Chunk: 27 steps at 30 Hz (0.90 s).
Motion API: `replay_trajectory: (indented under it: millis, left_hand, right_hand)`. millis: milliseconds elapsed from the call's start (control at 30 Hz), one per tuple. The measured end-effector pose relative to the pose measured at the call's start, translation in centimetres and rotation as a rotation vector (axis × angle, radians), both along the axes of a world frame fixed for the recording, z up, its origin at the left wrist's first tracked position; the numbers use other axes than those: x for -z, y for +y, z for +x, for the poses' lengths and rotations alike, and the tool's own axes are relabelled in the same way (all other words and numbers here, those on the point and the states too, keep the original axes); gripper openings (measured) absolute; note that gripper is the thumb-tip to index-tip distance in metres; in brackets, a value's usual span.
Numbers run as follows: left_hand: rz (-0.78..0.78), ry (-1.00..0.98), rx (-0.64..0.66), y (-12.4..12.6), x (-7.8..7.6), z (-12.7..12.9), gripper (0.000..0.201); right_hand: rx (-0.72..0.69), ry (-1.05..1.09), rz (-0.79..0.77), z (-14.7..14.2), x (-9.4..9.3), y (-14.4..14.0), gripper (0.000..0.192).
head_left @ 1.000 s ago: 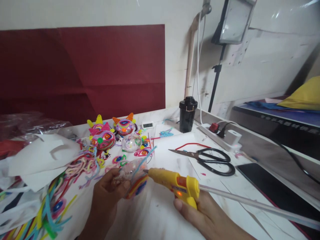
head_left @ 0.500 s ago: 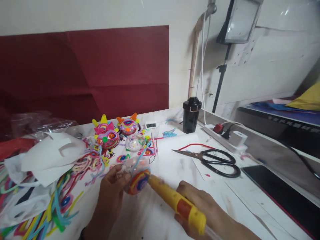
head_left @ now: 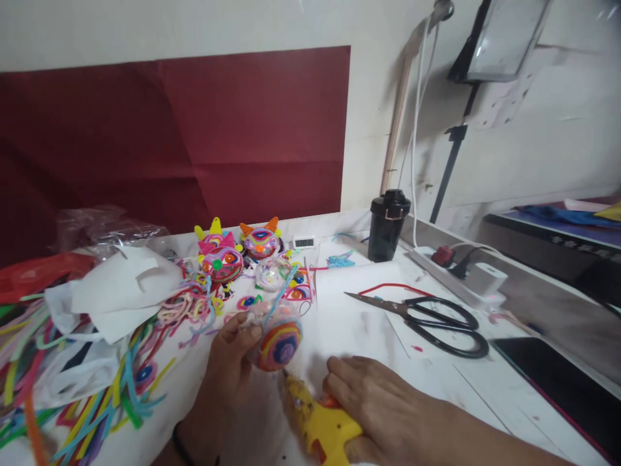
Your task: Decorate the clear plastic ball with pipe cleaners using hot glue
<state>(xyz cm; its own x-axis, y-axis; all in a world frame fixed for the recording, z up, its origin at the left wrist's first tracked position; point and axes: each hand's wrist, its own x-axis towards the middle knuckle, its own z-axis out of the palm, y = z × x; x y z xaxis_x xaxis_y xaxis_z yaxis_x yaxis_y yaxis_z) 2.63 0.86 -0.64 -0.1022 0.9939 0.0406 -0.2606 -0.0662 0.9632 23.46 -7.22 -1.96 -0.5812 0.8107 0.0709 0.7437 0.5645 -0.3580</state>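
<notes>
1. Head view: a clear ball [head_left: 274, 333] with bright swirls is held up by the left hand [head_left: 233, 353], fingers curled round it.
2. A yellow glue gun [head_left: 317, 424] is gripped by the right hand [head_left: 376, 404], its tip just under the ball.
3. Black scissors [head_left: 431, 317] are seen lying on the white table [head_left: 354, 330].

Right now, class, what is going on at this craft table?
A person is working with bare hands. The left hand holds a clear ball wrapped in coloured pipe-cleaner spirals. The right hand grips a yellow glue gun, its nozzle just under the ball. Finished decorated balls, black scissors and loose pipe cleaners lie on the white table.
</notes>
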Motion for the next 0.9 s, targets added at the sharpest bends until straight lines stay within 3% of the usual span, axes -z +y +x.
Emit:
replay_trajectory:
  millis: [67,167,300,333,433,533,600,767,900]
  left_hand:
    - [-0.044,-0.078,0.052,0.0,0.0,0.1,0.024]
    - [-0.097,-0.196,0.088,0.0,0.0,0.2,0.028]
    - [-0.11,-0.226,0.073,-0.3,-0.3,0.4,0.031]
    - [-0.111,-0.213,0.079,-0.5,-0.3,0.5,0.03]
    - [-0.11,-0.165,0.107,-0.8,-0.4,0.6,0.031]
    - [-0.113,-0.115,0.113,-1.0,-0.2,0.7,0.03]
    - [-0.11,-0.094,0.099,-1.1,-0.2,0.8,0.028]
    - [-0.084,-0.058,0.096,-0.8,-0.8,1.5,0.025]
    - [-0.08,-0.076,0.075,-0.3,-1.7,2.0,0.031]
  right_hand:
    - [-0.042,0.032,-0.004,0.2,-0.2,0.5,0.049]
    - [-0.102,0.145,-0.062,1.1,-2.3,1.3,0.052]
    - [0.135,0.481,-0.069,1.3,-5.5,3.4,0.02]
    - [0.202,0.605,-0.115,1.0,-5.9,4.1,0.02]
    - [0.214,0.935,-0.255,-0.6,-5.8,6.1,0.029]
    - [0.164,1.095,-0.302,-1.6,-5.1,7.3,0.031]
    - [0.154,1.09,-0.298,-1.5,-4.9,7.6,0.028]
    - [0.211,0.834,-0.2,0.4,-5.5,8.0,0.014]
    - [0.165,0.858,-0.224,1.2,-5.9,8.5,0.01]
